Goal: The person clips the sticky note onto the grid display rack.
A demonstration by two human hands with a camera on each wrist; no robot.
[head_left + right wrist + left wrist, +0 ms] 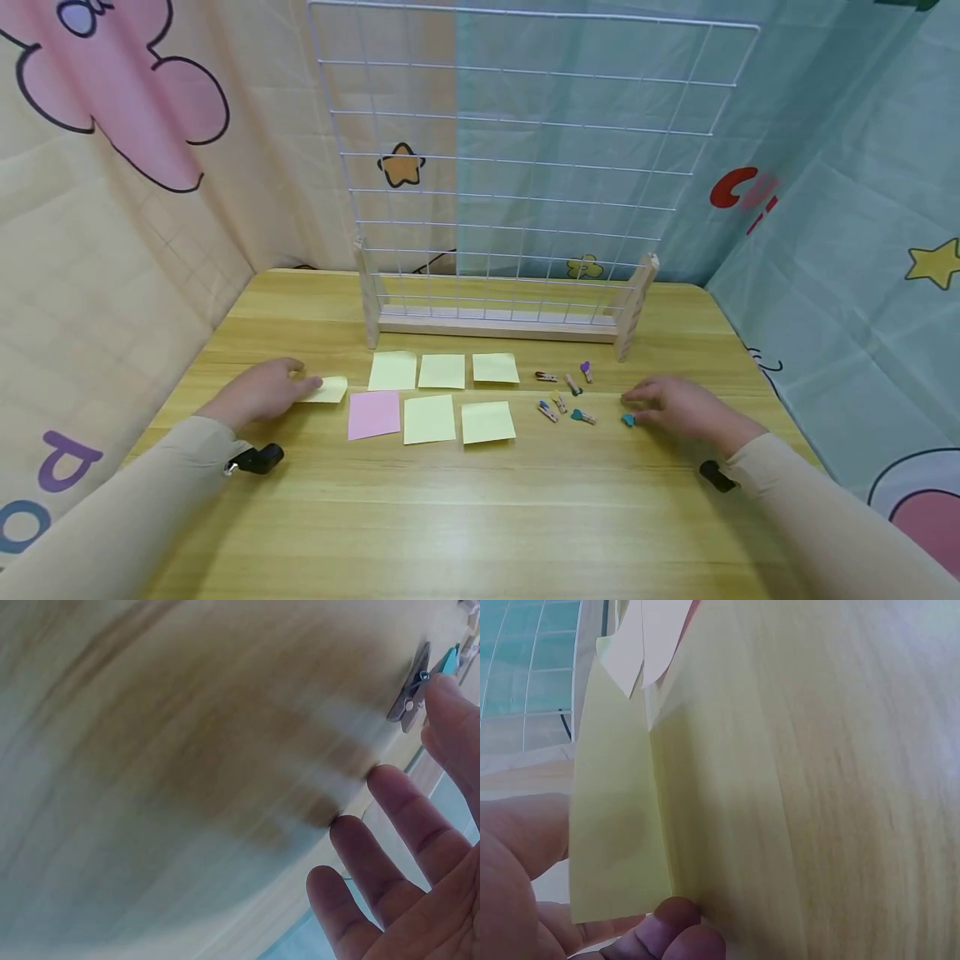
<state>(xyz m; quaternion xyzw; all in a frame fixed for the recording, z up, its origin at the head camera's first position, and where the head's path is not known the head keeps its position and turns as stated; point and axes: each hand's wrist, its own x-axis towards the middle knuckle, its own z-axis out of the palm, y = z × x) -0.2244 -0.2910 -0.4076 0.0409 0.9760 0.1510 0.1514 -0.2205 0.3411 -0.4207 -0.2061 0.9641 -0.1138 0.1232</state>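
My left hand (262, 392) pinches a pale yellow sticky note (328, 390) at the left end of the notes. Filling much of the left wrist view, that note (619, 802) stands on edge between thumb and fingers. Right of it lie several yellow notes (429, 419) and one pink note (374, 414). My right hand (686, 408) hovers low over the table, fingers extended and apart. Beside its thumb is a small wooden clothespin (411, 694) with a teal heart (627, 420); whether the thumb touches it I cannot tell.
A white wire grid (517, 158) stands upright in a wooden base (495, 327) at the back of the table (450, 525). Several mini clothespins (583, 417) with coloured tops lie between the notes and my right hand. Printed curtains (840, 250) surround the table.
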